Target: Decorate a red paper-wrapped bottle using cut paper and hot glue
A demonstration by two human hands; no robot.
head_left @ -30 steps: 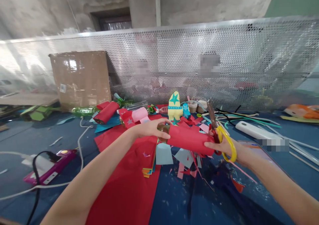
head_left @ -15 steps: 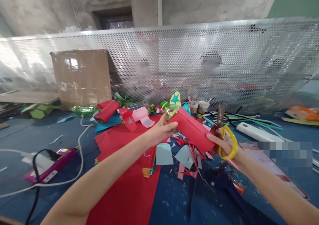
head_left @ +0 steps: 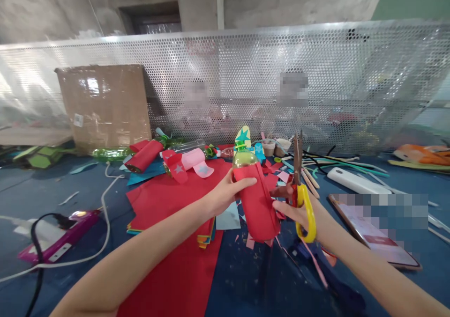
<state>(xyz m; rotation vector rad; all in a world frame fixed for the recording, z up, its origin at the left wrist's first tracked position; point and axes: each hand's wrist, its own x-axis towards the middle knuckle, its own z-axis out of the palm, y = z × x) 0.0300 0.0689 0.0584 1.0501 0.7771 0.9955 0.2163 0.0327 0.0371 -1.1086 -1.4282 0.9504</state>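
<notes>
A green plastic bottle (head_left: pixel 258 207) wrapped in red paper stands slightly tilted in front of me, its neck pointing up and away. My left hand (head_left: pixel 227 193) is closed around its upper left side, thumb across the paper. Scissors (head_left: pixel 298 160) with yellow and red handles hang on my right hand (head_left: pixel 298 211), blades pointing up. That hand's thumb and fingers also touch the right side of the red wrap. Beneath the bottle lie a pale blue paper piece (head_left: pixel 228 217) and pink scraps, partly covered by it.
Red paper sheets (head_left: pixel 168 270) lie left of centre. Behind them are red and pink wrapped bottles (head_left: pixel 147 155). A purple power strip (head_left: pixel 59 237) with cables sits at left, a phone (head_left: pixel 376 237) at right. A cardboard box (head_left: pixel 105 106) leans on the perforated metal screen (head_left: pixel 246 83).
The bottle has swung more upright, its base moving left and toward me. My right hand came leftward with it, scissors still held. The camera view has shifted slightly.
</notes>
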